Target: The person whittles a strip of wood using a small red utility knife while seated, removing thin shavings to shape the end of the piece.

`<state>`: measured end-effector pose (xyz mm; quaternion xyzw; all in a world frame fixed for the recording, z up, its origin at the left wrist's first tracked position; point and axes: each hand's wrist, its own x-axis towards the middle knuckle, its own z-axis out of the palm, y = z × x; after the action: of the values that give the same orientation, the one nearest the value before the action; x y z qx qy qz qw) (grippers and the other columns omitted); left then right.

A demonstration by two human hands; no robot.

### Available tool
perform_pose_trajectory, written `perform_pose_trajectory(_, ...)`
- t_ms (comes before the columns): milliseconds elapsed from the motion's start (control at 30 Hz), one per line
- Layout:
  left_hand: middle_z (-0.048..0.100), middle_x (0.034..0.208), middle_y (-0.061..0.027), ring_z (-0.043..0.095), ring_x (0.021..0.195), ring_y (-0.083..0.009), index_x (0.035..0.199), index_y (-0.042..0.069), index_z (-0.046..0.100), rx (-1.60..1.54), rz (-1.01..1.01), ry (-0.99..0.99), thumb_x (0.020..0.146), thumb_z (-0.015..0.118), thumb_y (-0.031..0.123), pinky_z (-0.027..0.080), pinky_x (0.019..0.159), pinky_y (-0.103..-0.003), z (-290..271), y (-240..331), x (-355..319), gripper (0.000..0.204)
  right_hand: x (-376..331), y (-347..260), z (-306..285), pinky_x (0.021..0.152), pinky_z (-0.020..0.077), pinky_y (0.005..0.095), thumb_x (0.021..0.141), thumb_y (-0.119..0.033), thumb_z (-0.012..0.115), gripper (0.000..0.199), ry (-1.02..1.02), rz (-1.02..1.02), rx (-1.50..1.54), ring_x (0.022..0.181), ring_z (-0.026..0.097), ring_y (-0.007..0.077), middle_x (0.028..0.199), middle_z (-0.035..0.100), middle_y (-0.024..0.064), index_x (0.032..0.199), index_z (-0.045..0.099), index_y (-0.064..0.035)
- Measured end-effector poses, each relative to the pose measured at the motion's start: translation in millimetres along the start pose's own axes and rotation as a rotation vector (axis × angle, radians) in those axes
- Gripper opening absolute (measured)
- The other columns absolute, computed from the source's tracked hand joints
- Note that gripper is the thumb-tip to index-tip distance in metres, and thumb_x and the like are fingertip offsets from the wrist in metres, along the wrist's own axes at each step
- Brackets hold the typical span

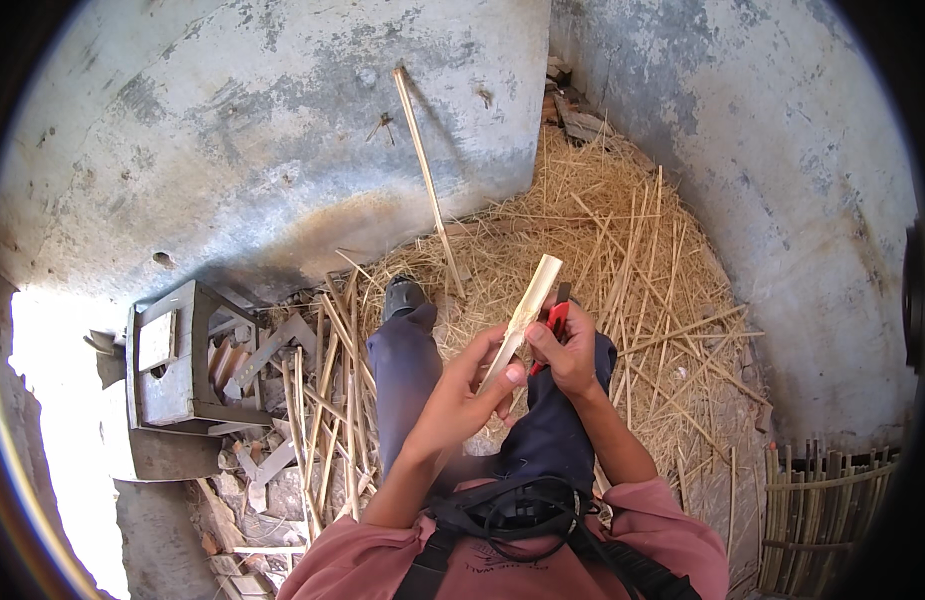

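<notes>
In front of my lap, my left hand [476, 385] is wrapped round the lower part of a pale split strip of bamboo or wood [531, 302]. The strip tilts up and to the right, its upper end free and its face rough near the middle. Close against its right side, my right hand [570, 350] is closed on a red utility knife [556, 322] with a dark end pointing up. The right thumb lies toward the strip. Whether the blade touches the strip is hidden by the fingers.
Straw-like shavings [542, 230] and long thin strips [642, 270] cover the floor ahead. One pole [422, 160] leans on the far wall. At left stand a wooden box frame [172, 350] and a pile of sticks [327, 400]. A slatted basket [822, 515] sits at lower right.
</notes>
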<state>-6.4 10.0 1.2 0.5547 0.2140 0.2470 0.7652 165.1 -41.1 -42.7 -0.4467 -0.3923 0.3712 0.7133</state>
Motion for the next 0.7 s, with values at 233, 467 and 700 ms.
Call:
perform_pose_trajectory(233,0.042,0.08,0.0059,0.031,0.058,-0.0019,0.133,0.003,0.058,-0.18,-0.183,-0.042,0.112,0.046,0.034,0.024,0.051,-0.02,-18,1,0,0.039,-1,1,2,0.053,0.0354,0.0203,0.099,-0.021,0.064,0.027,0.007,-0.026,-0.053,0.057,0.045,0.0012,0.073,0.057,-0.0037,0.113,0.062,0.0024)
perform_pose_trajectory(467,0.048,0.075,0.0057,0.04,0.061,-0.0019,0.129,0.002,0.067,-0.003,-0.054,0.118,0.109,0.055,0.03,0.031,0.053,-0.02,-16,-9,0,0.037,-1,5,-1,0.052,0.0327,0.0236,0.103,-0.036,0.053,0.041,-0.075,-0.142,-0.287,0.055,0.042,0.0048,0.067,0.051,-0.0011,0.114,0.058,0.0033)
perform_pose_trajectory(700,0.054,0.076,0.0012,0.048,0.061,-0.0037,0.137,0.0,0.062,-0.014,-0.001,0.166,0.106,0.061,0.024,0.039,0.046,-0.021,-10,-5,-2,0.039,-1,-4,8,0.058,0.0416,0.029,0.103,-0.028,0.056,0.031,-0.063,-0.26,-0.452,0.06,0.055,0.0128,0.072,0.061,0.0054,0.112,0.061,0.0013)
